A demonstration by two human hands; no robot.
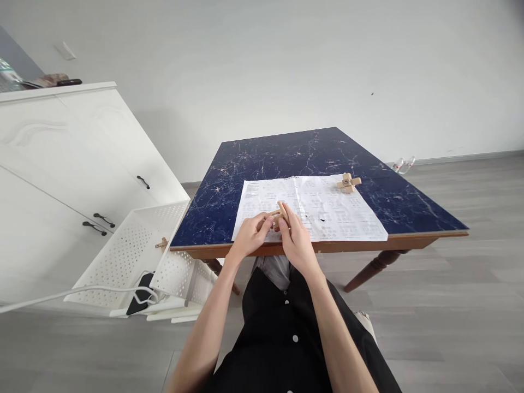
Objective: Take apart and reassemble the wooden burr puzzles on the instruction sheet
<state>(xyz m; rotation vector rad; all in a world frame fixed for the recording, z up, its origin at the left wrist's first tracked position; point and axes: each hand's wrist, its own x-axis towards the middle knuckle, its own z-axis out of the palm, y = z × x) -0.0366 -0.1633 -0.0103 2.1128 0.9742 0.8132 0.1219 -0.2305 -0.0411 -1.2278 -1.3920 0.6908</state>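
Both my hands meet over the near edge of a printed paper sheet [323, 210] on a dark blue marble-patterned table [286, 153]. My left hand [250, 236] and my right hand [295, 240] are both closed around a small wooden interlocking puzzle piece [280, 215], whose sticks poke up between my fingers. A second assembled wooden puzzle [348, 183] rests on the sheet's far right corner, well away from both hands.
A white perforated basket [135, 251] stands on the floor left of the table, with a small wooden piece [162, 244] on its rim and a dark phone with a white cable [139, 295] beside it. White cabinets [61, 164] line the left wall.
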